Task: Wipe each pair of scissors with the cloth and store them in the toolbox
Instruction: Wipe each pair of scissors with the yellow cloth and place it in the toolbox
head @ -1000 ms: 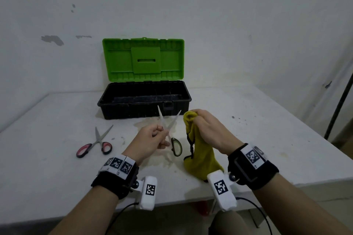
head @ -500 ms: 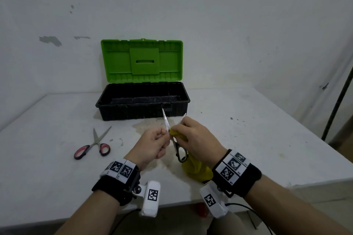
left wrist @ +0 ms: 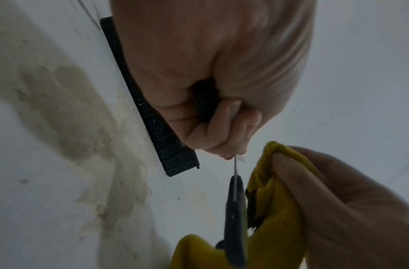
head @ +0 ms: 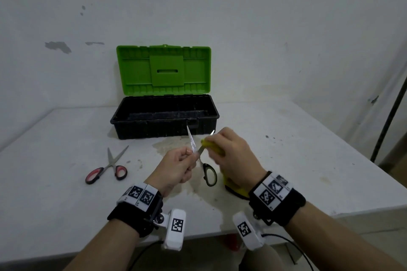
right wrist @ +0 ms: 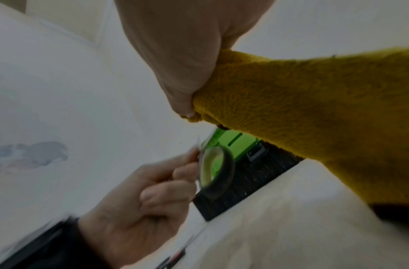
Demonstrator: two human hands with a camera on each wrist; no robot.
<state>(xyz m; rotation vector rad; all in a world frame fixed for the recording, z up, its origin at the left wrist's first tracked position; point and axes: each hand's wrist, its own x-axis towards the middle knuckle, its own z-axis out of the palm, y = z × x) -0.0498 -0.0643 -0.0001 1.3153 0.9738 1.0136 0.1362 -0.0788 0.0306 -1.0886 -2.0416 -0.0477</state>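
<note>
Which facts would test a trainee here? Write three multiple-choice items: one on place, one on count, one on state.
1. Where do the red-handled scissors lie?
A. in the toolbox
B. on the table, left of the hands
C. under the cloth

2. How many pairs of scissors show?
A. one
B. two
C. three

3. The toolbox lid is:
A. open
B. shut
C. missing

Answers: 1 B, they rest on the table. 2 B, the left hand holds the black-handled scissors while the right hand presses the cloth on a blade. 3 A, the green lid stands upright.
</note>
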